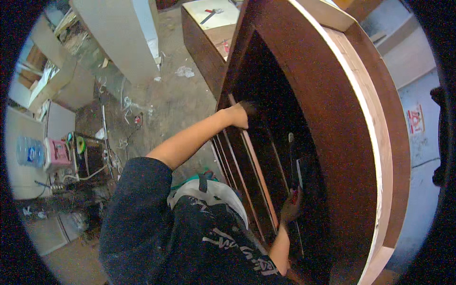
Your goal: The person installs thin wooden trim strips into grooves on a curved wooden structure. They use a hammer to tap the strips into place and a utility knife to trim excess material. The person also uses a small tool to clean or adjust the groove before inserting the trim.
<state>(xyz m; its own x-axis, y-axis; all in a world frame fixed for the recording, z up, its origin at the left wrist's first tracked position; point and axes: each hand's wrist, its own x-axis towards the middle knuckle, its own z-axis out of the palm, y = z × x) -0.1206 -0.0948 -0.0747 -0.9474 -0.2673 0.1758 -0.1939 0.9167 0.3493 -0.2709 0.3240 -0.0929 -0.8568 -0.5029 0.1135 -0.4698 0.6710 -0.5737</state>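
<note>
I am bent over a large dark-brown wooden cabinet [327, 95] with a deep, shadowed inside. My left hand [237, 115] is at the cabinet's left side, on the end of a light-edged wooden rail [259, 175]; its fingers fade into the dark and I cannot see how they lie. Lower down and to the right, my right hand [290, 209] reaches into the cabinet. It is closed around a small red-handled tool [295, 195], whose kind the shadow hides. A thin pale strip [299, 172] shows just beyond it; whether it belongs to the tool is unclear.
Several parallel rails run beside my body. A brown box-like cabinet [204, 45] stands beyond, with a small tool [211, 15] on its pale top. White scraps [185, 71] litter the floor. At left are a water bottle [30, 151], a pink box [58, 153] and cables.
</note>
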